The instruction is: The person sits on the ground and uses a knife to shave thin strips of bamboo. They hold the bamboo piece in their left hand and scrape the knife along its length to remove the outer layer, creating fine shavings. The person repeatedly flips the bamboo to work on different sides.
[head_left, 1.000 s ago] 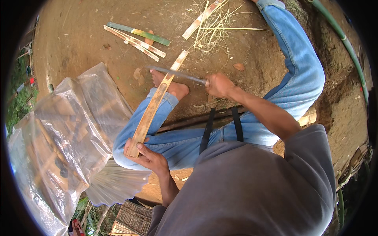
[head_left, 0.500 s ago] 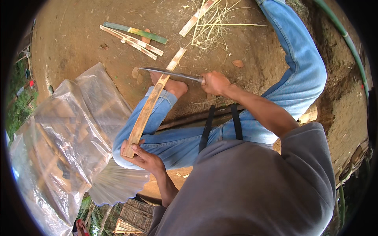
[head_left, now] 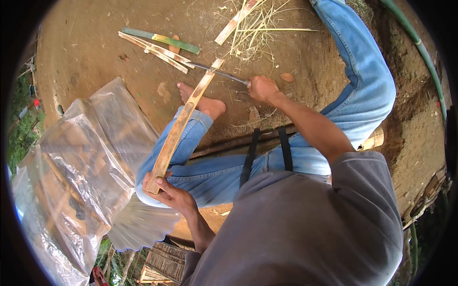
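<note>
My left hand (head_left: 171, 193) is closed around the near end of a split bamboo strip (head_left: 172, 138), its thumb on top. The strip slants away over my bent leg and past my bare foot, pale inner side up, with a node hollow partway along. My right hand (head_left: 263, 89) grips the handle of a long knife (head_left: 234, 77). The blade points left and lies across the strip close to its far end. It appears to touch the strip there; a small curl of bamboo shows beside it.
Cut bamboo pieces (head_left: 162, 46), one green-skinned, lie on the dirt floor beyond my foot. A pile of thin shavings (head_left: 255, 33) with another bamboo strip (head_left: 234, 24) sits at the far middle. Clear plastic sheeting (head_left: 95, 143) covers something at left. A green pole (head_left: 422, 47) runs along the right.
The knife has slid away from me along the bamboo strip, from near the node to the far end. My right arm reached farther out; my left hand barely shifted.
</note>
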`<state>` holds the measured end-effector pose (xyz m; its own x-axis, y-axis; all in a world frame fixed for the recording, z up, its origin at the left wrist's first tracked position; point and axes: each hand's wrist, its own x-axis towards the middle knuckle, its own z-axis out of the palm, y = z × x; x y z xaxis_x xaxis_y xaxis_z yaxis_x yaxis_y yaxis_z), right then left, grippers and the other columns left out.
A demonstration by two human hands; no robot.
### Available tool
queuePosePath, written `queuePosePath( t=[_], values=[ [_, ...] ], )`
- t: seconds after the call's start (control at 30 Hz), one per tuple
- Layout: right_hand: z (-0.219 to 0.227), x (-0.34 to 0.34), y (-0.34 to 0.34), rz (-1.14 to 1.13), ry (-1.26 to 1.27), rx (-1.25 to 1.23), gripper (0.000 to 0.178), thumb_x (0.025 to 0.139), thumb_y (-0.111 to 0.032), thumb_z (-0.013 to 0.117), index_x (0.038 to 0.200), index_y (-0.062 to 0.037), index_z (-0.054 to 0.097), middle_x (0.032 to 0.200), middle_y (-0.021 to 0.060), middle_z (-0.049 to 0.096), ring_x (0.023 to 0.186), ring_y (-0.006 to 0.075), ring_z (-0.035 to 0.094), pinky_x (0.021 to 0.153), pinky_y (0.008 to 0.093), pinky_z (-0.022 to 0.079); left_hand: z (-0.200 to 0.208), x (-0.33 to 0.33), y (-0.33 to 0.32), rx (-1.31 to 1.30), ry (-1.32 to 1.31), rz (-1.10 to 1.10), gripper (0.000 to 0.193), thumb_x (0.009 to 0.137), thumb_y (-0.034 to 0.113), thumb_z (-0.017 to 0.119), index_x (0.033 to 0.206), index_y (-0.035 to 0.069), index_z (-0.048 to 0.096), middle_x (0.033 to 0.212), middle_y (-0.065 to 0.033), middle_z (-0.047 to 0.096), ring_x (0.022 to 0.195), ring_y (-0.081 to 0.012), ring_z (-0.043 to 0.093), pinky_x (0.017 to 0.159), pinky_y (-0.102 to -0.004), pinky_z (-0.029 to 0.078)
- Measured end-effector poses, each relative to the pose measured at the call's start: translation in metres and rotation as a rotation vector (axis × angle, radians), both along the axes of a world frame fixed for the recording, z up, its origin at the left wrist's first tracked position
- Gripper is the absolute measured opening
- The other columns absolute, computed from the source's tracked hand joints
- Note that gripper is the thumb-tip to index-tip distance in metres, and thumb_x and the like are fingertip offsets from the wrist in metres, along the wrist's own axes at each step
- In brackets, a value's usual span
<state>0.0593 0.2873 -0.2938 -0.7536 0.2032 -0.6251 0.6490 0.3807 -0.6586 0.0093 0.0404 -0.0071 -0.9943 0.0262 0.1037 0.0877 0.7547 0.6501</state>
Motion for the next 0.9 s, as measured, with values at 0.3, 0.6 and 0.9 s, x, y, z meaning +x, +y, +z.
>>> queuePosePath(
  t=[0.3, 0.6, 0.9],
  values=[
    [-0.021, 0.008, 0.011, 0.004, -0.1, 0.0, 0.029, 0.088, -0.021, 0.058, 0.109, -0.003, 0.067, 0.083, 0.024, 0.069, 0.077, 0.0392, 0.069, 0.077, 0.0462, 0.054, 0.001, -0.014, -0.008, 0.063, -0.032, 0.013, 0.047, 0.105, 0.037, 0.044, 0.132, -0.001, 0.036, 0.11, -0.0142, 0.054, 0.086, -0.0192, 0.055, 0.083, -0.0326, 0.044],
    [-0.036, 0.02, 0.033, -0.061, -0.213, -0.151, 0.032, 0.09, -0.027, 0.057, 0.111, -0.0054, 0.068, 0.1, 0.0222, 0.07, 0.095, 0.0352, 0.068, 0.083, 0.044, 0.052, 0.013, -0.054, -0.022, 0.391, -0.171, 0.071, 0.034, 0.105, 0.021, 0.045, 0.129, -0.002, 0.038, 0.124, -0.0245, 0.055, 0.106, -0.0277, 0.062, 0.089, -0.0374, 0.056],
    [-0.002, 0.028, 0.038, 0.045, -0.203, 0.305, 0.058, 0.085, -0.048, 0.066, 0.121, -0.0028, 0.06, 0.116, 0.0243, 0.064, 0.109, 0.0383, 0.062, 0.093, 0.0466, 0.049, 0.073, -0.098, -0.056, 0.409, 0.023, 0.013, 0.023, 0.101, 0.01, 0.049, 0.119, -0.004, 0.045, 0.115, -0.0283, 0.062, 0.094, -0.0269, 0.068, 0.081, -0.0332, 0.06]
  ],
)
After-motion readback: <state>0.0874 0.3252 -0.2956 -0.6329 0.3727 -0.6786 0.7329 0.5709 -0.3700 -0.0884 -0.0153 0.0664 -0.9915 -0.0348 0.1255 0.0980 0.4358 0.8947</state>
